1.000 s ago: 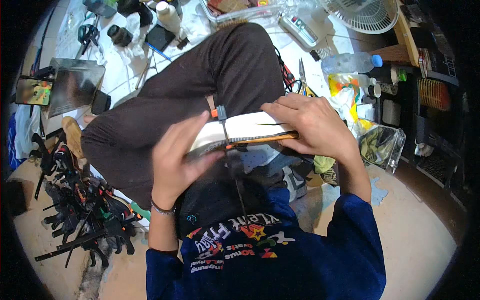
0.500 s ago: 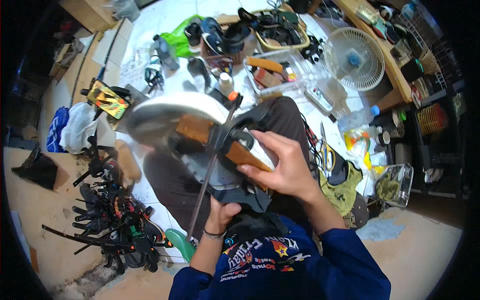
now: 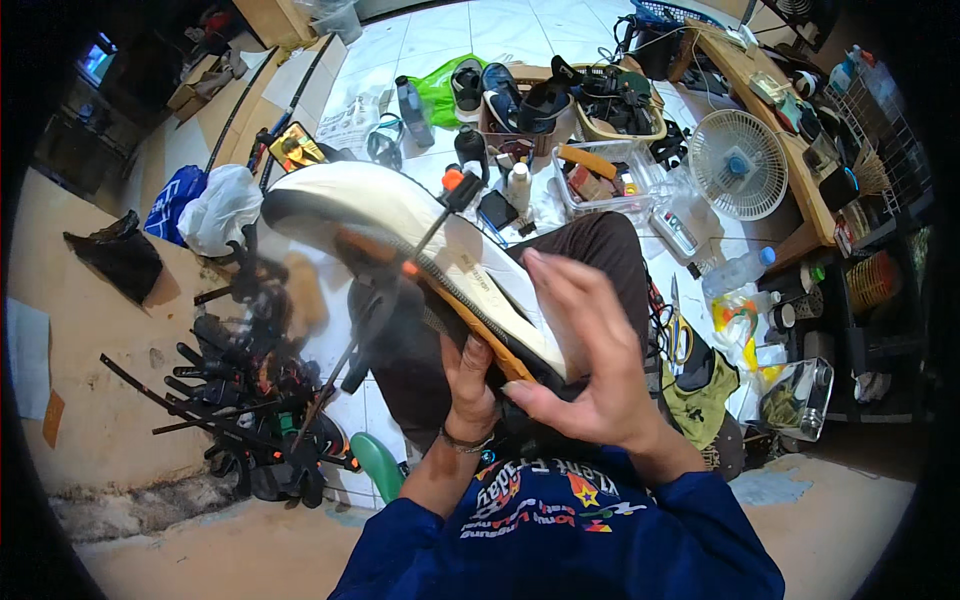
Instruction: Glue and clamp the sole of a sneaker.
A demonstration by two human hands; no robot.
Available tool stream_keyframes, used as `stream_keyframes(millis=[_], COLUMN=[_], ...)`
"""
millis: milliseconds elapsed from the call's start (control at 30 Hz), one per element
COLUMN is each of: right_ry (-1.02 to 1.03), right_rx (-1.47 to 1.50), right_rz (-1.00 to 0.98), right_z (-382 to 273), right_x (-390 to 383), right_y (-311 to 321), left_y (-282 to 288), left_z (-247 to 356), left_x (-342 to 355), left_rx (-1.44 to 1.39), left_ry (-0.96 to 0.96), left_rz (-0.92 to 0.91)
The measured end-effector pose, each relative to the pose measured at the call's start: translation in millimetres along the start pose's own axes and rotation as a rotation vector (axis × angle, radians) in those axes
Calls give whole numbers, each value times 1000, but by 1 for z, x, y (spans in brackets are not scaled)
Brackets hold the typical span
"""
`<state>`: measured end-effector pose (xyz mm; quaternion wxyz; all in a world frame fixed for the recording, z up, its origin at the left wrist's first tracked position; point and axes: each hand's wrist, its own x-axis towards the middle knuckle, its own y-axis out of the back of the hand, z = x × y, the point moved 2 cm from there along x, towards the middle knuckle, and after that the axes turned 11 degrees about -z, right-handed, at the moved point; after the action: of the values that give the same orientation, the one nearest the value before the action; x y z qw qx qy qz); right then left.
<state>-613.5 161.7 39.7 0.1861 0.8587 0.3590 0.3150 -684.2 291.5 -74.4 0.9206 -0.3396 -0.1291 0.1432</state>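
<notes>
A shoe with a white sole, black toe and orange edge (image 3: pixel 400 225) is lifted up in front of me, sole facing up. My left hand (image 3: pixel 468 385) grips it from below at the heel end. My right hand (image 3: pixel 590 355) lies flat against the shoe's side with the fingers spread. A thin black tool with an orange tip (image 3: pixel 455 195) crosses the sole, and a dark strap or clamp (image 3: pixel 375 310) hangs blurred under the shoe. My dark trouser leg (image 3: pixel 600 240) is below.
A pile of black clamps and tools (image 3: pixel 250 400) lies on the left floor. A white fan (image 3: pixel 742 163), clear boxes (image 3: pixel 600 180), bottles (image 3: pixel 412 110), sandals in a crate (image 3: pixel 520 100) and a green bag (image 3: pixel 440 85) spread over the tiled floor ahead. Shelves (image 3: pixel 870 200) stand right.
The shoe has risen from my lap to up in front of me and turned its toe to the left. My left hand moved under it; my right hand opened flat on its side.
</notes>
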Motion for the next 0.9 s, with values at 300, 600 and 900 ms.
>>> stream_keyframes(millis=[300,600,900], right_ry=[147,277,272], right_rx=[-367,-204,-173], right_rz=[112,174,135], right_z=[-56,-63,-45], right_x=[-16,-7,-10], right_y=[4,17,14], left_y=[-61,-62,-57], left_z=[24,40,31], left_x=[-24,-31,-26], left_rx=[-262,-664,-306], left_ry=[46,188,43], left_rz=[-214,-174,-63])
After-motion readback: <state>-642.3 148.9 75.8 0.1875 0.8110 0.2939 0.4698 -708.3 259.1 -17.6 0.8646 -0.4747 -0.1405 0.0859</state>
